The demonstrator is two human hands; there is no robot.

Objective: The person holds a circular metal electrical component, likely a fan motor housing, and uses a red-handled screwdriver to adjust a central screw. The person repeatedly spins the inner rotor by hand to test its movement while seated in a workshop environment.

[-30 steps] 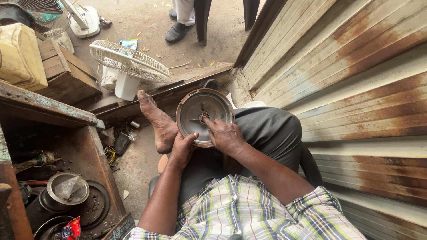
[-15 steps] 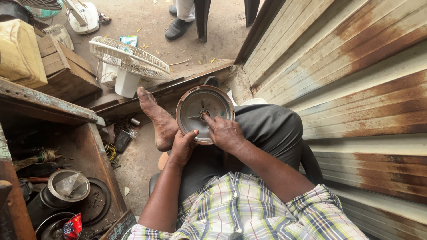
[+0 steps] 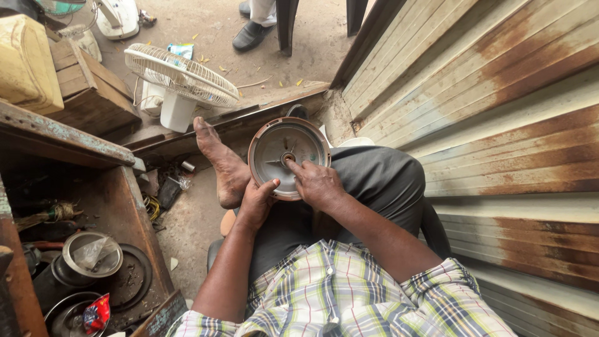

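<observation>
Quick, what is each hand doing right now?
Left hand: closed on the lower rim of the round metal cover.
Right hand: rests on the cover, fingers at its centre; grip cannot be told.

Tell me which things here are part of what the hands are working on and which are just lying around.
In hand:
round metal cover, resting on the lap
left hand, gripping its lower rim
right hand, fingertip at the cover's centre hub

Lying about:
white fan on the ground
wooden crate
yellow container
metal pot in the box on the left
red wrapper
</observation>
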